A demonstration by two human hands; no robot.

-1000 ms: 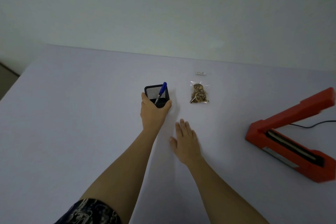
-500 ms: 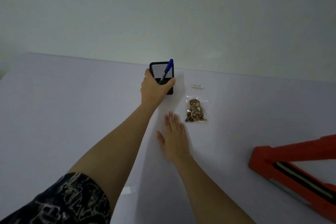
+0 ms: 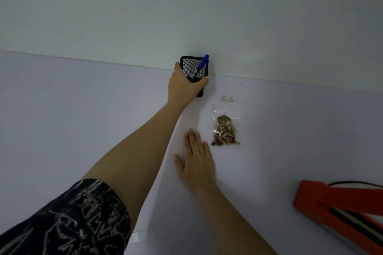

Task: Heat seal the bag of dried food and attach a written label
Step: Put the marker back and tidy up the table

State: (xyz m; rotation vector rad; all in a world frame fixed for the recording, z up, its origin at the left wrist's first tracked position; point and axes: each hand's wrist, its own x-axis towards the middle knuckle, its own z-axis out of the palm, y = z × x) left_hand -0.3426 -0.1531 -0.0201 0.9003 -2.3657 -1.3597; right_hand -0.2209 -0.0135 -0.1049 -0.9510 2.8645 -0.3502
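Observation:
A small clear bag of dried food [image 3: 224, 130] lies flat in the middle of the table. Just beyond it lies a small white label [image 3: 228, 97]. My left hand [image 3: 183, 86] grips a black mesh pen holder [image 3: 194, 66] at the table's far edge, against the wall; a blue pen [image 3: 202, 65] stands in it. My right hand [image 3: 196, 159] lies flat on the table with straight fingers, just left of the bag and apart from it. The red heat sealer [image 3: 339, 211] sits at the right with its arm raised.
The pale table [image 3: 83, 120] ends at the wall [image 3: 186, 6] at the back. A black cord [image 3: 352, 182] runs from the sealer off to the right. A patterned dark sleeve [image 3: 72, 219] fills the lower left.
My left hand has pushed the pen holder away from me to the table's far edge by the wall. My right hand stays flat beside the bag.

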